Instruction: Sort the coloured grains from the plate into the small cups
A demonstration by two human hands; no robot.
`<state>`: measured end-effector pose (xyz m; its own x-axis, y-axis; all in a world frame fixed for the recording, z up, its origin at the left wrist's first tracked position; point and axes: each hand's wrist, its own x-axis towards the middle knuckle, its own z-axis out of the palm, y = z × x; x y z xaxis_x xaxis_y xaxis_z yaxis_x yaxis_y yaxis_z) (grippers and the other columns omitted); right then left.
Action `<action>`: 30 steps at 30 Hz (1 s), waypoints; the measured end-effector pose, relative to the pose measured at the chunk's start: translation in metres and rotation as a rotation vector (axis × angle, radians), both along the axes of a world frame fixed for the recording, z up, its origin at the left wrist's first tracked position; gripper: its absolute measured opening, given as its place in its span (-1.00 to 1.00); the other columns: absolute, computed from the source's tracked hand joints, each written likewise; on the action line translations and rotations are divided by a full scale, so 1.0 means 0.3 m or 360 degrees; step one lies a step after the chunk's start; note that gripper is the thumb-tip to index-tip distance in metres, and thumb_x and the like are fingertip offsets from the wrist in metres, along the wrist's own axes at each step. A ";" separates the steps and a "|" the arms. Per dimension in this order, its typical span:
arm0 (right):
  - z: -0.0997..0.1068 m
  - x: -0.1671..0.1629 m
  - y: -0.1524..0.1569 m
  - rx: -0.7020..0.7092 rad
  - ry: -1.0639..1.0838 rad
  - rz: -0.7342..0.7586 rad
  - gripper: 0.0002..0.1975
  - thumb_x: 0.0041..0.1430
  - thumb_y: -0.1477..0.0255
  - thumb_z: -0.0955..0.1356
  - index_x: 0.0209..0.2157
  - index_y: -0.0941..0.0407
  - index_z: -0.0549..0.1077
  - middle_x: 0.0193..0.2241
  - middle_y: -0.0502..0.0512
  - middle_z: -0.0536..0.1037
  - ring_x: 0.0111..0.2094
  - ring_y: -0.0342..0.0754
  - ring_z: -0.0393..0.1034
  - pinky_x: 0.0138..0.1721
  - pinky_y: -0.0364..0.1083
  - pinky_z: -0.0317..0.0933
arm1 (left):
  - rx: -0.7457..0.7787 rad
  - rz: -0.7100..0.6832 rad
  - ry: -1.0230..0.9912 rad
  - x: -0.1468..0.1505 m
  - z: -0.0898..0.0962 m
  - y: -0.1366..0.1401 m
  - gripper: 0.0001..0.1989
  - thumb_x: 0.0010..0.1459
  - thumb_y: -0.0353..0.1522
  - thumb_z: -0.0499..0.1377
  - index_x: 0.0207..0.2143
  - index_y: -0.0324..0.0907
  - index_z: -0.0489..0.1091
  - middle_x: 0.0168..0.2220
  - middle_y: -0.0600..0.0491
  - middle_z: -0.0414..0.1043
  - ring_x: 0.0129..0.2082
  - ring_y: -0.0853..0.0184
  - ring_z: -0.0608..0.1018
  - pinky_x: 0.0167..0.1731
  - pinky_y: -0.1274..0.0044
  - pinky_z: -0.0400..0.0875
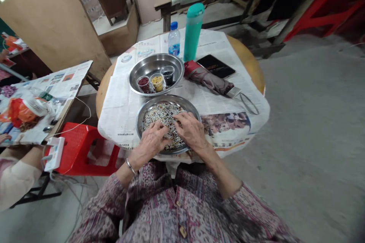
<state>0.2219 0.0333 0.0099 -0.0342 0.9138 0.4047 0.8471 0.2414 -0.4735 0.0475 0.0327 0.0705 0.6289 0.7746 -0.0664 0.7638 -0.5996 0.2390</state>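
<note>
Close in front of me is a round metal basin [196, 113] spread with mixed grains [159, 113], mostly pale with black, yellow and reddish bits. My left hand [154, 136] rests over its near left part, thumb apart from the bent fingers, and nothing shows in it. On the right side, my right hand [189, 127] reaches in with fingertips drawn together at the grains; whatever they pinch is too small to make out. Behind stands a second metal basin [139, 69] with a cup of dark red beans [143, 83], a cup of yellow kernels [157, 82] and a cup of black beans [168, 76].
Newspaper [114, 102] covers the round table. A water bottle [174, 40], a teal flask [193, 32], a folded umbrella [209, 79] and a dark flat tablet-like thing [217, 65] lie or stand beyond. At left are a red stool [76, 155], a power strip [54, 153] and another person's legs [21, 171].
</note>
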 end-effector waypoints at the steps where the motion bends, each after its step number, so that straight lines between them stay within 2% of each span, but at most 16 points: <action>1: 0.005 0.000 0.000 -0.0007 -0.0011 0.0053 -0.78 0.26 0.45 0.32 -0.09 0.11 0.53 -0.13 0.17 0.56 -0.06 0.08 0.38 -0.06 0.00 0.31 | -0.0034 -0.0062 -0.0001 -0.008 0.003 -0.019 -0.75 0.25 -0.31 0.24 -0.02 -0.10 0.41 -0.03 0.01 0.36 0.02 0.21 0.41 0.09 0.34 0.39; 3: 0.014 0.001 0.000 -0.0050 -0.0054 0.0175 -0.77 0.23 0.35 0.39 -0.10 0.09 0.53 -0.11 0.16 0.54 -0.04 0.08 0.38 -0.09 0.00 0.31 | -0.0104 -0.0127 0.0011 -0.016 0.000 -0.042 -0.76 0.27 -0.34 0.21 -0.01 -0.08 0.40 -0.05 0.03 0.34 0.00 0.24 0.40 0.07 0.37 0.40; 5: 0.019 0.003 0.000 -0.0126 -0.0122 0.0277 -0.81 0.21 0.35 0.40 -0.15 0.08 0.54 -0.15 0.15 0.54 -0.06 0.07 0.38 -0.12 -0.02 0.31 | -0.0147 -0.0094 0.0053 -0.017 -0.012 -0.040 -0.83 0.31 -0.42 0.12 -0.07 -0.10 0.42 -0.12 0.04 0.34 -0.08 0.29 0.43 0.01 0.42 0.41; 8: 0.014 0.005 -0.002 -0.0206 -0.0188 0.0343 -0.89 0.25 0.47 0.34 -0.25 0.10 0.54 -0.27 0.12 0.54 -0.13 0.04 0.41 -0.14 -0.04 0.30 | -0.0095 0.0046 0.0066 -0.022 -0.039 0.002 -0.80 0.33 -0.51 0.02 -0.17 -0.16 0.42 -0.20 0.03 0.35 -0.18 0.32 0.45 -0.08 0.48 0.43; 11: 0.004 0.006 -0.007 -0.0149 -0.0162 0.0242 -0.81 0.28 0.56 0.28 -0.23 0.12 0.53 -0.29 0.11 0.55 -0.16 0.01 0.41 -0.10 -0.04 0.28 | 0.0046 0.0197 -0.0035 -0.035 -0.065 0.064 -0.74 0.31 -0.56 -0.02 -0.13 -0.16 0.40 -0.23 0.03 0.37 -0.19 0.32 0.45 -0.09 0.48 0.43; 13: 0.001 0.005 -0.010 -0.0076 -0.0135 0.0118 -0.77 0.27 0.59 0.26 -0.18 0.13 0.53 -0.25 0.12 0.56 -0.14 0.03 0.40 -0.08 -0.04 0.28 | 0.0158 0.0294 -0.0124 -0.043 -0.078 0.095 -0.74 0.31 -0.56 -0.01 -0.10 -0.15 0.39 -0.19 0.02 0.37 -0.16 0.31 0.45 -0.06 0.46 0.44; 16: 0.006 0.000 -0.013 -0.0020 -0.0146 -0.0018 -0.78 0.24 0.58 0.28 -0.17 0.11 0.53 -0.19 0.14 0.55 -0.09 0.06 0.38 -0.10 -0.04 0.28 | 0.0326 0.0407 -0.0183 -0.053 -0.080 0.100 -0.78 0.31 -0.46 0.09 -0.02 -0.11 0.36 -0.02 -0.03 0.35 -0.01 0.23 0.42 0.01 0.38 0.43; 18: 0.013 -0.004 -0.015 -0.0025 -0.0158 -0.0015 -0.84 0.24 0.49 0.32 -0.19 0.10 0.53 -0.18 0.15 0.54 -0.07 0.07 0.37 -0.13 -0.04 0.29 | 0.0340 0.0431 -0.0128 -0.062 -0.065 0.073 -0.64 0.26 -0.33 0.21 0.10 -0.10 0.29 0.10 -0.08 0.28 0.06 0.14 0.39 0.02 0.31 0.43; 20: 0.020 -0.007 -0.015 -0.0065 -0.0171 0.0093 -0.82 0.24 0.36 0.37 -0.15 0.10 0.52 -0.18 0.14 0.53 -0.09 0.07 0.38 -0.15 -0.03 0.30 | 0.0251 0.0399 -0.0061 -0.074 -0.038 0.033 -0.42 0.18 -0.25 0.30 0.20 -0.08 0.19 0.17 -0.11 0.20 0.11 0.09 0.36 0.04 0.27 0.43; 21: 0.023 -0.007 -0.015 -0.0092 -0.0188 0.0167 -0.77 0.23 0.31 0.39 -0.12 0.10 0.51 -0.19 0.14 0.52 -0.10 0.07 0.38 -0.16 -0.03 0.30 | 0.0178 0.0365 -0.0043 -0.081 -0.024 0.012 -0.37 0.17 -0.24 0.32 0.22 -0.07 0.16 0.18 -0.11 0.19 0.12 0.09 0.36 0.04 0.27 0.42; 23: 0.025 -0.005 -0.014 -0.0141 -0.0239 0.0327 -0.72 0.21 0.28 0.41 -0.08 0.10 0.49 -0.20 0.14 0.51 -0.13 0.06 0.39 -0.17 -0.03 0.30 | -0.0004 0.0305 -0.0041 -0.089 -0.001 -0.020 -0.46 0.20 -0.30 0.29 0.18 -0.05 0.19 0.11 -0.06 0.24 0.09 0.15 0.39 0.01 0.33 0.43; 26: 0.014 0.001 -0.012 -0.0176 -0.0268 0.0487 -0.88 0.25 0.39 0.37 -0.18 0.08 0.50 -0.26 0.10 0.51 -0.17 0.03 0.39 -0.18 -0.05 0.28 | -0.0247 0.0281 -0.0125 -0.079 -0.001 -0.033 -0.82 0.31 -0.44 0.11 -0.04 -0.11 0.33 -0.11 0.03 0.34 -0.10 0.29 0.46 -0.08 0.44 0.44; 27: 0.008 0.003 -0.012 -0.0182 -0.0257 0.0499 -0.91 0.27 0.44 0.34 -0.22 0.08 0.50 -0.29 0.09 0.51 -0.19 0.01 0.40 -0.18 -0.05 0.27 | -0.0288 0.0280 -0.0171 -0.069 -0.011 -0.028 -0.85 0.33 -0.47 0.05 -0.11 -0.13 0.35 -0.17 0.05 0.34 -0.16 0.32 0.46 -0.09 0.47 0.43; 30: -0.010 0.007 -0.015 -0.0151 -0.0176 0.0375 -0.82 0.30 0.55 0.25 -0.24 0.09 0.49 -0.31 0.10 0.51 -0.20 0.01 0.40 -0.15 -0.05 0.27 | -0.0298 0.0226 -0.0309 -0.024 -0.052 0.002 -0.77 0.35 -0.53 -0.04 -0.21 -0.16 0.38 -0.26 0.06 0.37 -0.21 0.34 0.46 -0.09 0.50 0.42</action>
<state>0.2239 0.0290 0.0070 -0.2895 0.9090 0.3000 0.8207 0.3970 -0.4110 0.0402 0.0334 0.0549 0.5302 0.8413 -0.1053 0.7659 -0.4220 0.4851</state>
